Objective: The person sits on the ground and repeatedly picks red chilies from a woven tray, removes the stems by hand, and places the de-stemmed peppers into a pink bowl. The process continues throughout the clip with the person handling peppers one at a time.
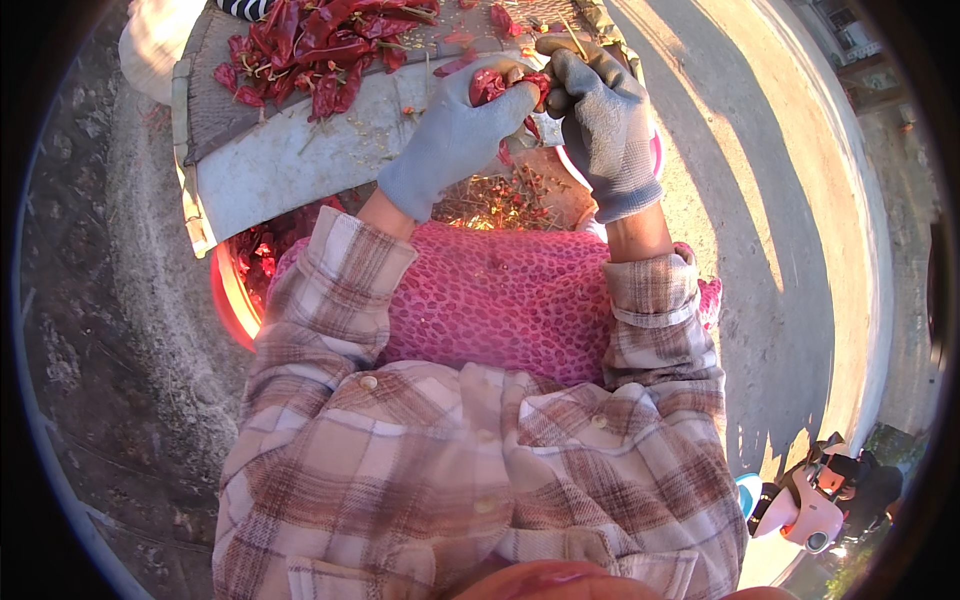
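My left hand (480,112), in a grey coated work glove, holds dried red chili peppers (487,86) between thumb and fingers. Facing it, my gloved right hand (606,105) has its fingers curled in, their tips at the end of a chili. A thin pale stick (574,36) juts up by the right fingers; whether they grip it is unclear. Both hands are above the near edge of a woven tray (217,67), where a pile of dried red chilies (322,49) lies at the left. A pale strip (300,165) along the tray's near side carries scattered seeds.
Below the tray's left end stands a red basin (232,300) of chili pieces. Stems and scraps (517,199) lie under my hands, beside a pink-rimmed basin (658,154). Patterned pink cloth (502,300) covers my lap. Striped fabric (244,6) shows at the top, a pink scooter (806,514) lower right.
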The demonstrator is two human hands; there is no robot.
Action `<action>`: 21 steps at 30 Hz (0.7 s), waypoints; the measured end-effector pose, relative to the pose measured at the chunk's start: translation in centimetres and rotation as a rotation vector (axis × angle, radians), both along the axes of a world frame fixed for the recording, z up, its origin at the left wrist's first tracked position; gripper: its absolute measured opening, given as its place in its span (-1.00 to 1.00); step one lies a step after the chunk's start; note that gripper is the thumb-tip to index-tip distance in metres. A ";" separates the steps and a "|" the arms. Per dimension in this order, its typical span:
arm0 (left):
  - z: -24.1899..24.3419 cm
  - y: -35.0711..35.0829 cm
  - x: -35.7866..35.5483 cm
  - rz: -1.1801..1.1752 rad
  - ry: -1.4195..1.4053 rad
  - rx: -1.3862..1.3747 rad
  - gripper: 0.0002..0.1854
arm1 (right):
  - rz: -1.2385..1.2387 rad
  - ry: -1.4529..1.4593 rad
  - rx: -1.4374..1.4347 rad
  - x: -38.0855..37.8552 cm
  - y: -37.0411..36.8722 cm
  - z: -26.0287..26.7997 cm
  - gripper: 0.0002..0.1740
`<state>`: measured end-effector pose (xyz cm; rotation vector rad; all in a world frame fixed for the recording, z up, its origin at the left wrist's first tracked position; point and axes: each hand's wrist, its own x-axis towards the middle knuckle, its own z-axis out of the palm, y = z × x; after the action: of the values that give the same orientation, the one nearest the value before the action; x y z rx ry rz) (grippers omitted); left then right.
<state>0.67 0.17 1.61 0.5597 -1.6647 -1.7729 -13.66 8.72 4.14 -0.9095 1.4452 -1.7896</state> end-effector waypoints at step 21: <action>-0.3 -6.5 4.9 0.062 0.206 -0.608 -0.69 | -0.206 1.242 0.293 -2.5 -5.6 -6.9 -0.74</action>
<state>5.60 -6.33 1.32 0.1434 -1.8863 -1.1430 -16.20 3.17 -2.79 -1.8998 2.4998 -0.9937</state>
